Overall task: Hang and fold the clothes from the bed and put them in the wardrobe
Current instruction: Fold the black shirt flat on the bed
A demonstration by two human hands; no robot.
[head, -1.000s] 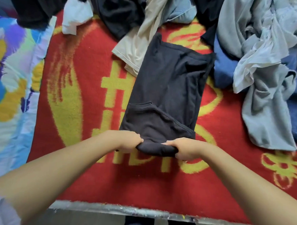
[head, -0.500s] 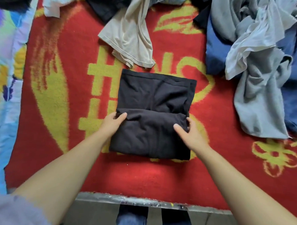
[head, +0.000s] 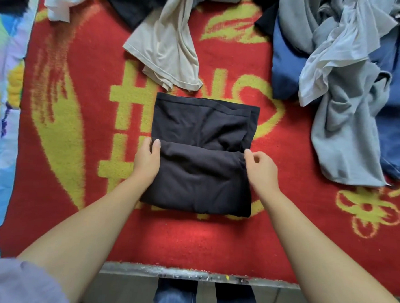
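Your folded black knit garment [head: 203, 165] lies flat in the middle of the red blanket with yellow patterns [head: 87, 82], its near half doubled over the far half so a soft ridge runs across it from side to side. Your left hand [head: 147, 159] sits at the left end of that ridge, thumb on top of the cloth and fingers tucked at its edge, gripping the fold there. Your right hand [head: 261, 166] is at the right end, fingers loosely curled with the tips just at the cloth's edge (whether they actually pinch it, I cannot tell). Just beyond the black garment, nearly touching its far hem, droops a crumpled beige thin top [head: 166, 51]. Off to the right is a heap: a rumpled light grey garment [head: 346, 134] spilling over blue fabric [head: 285, 72]. At far left there's a white crumpled cloth [head: 63, 1] and a pastel multicoloured sheet [head: 3, 120]. The metal bed edge [head: 189, 273] runs along the near side.
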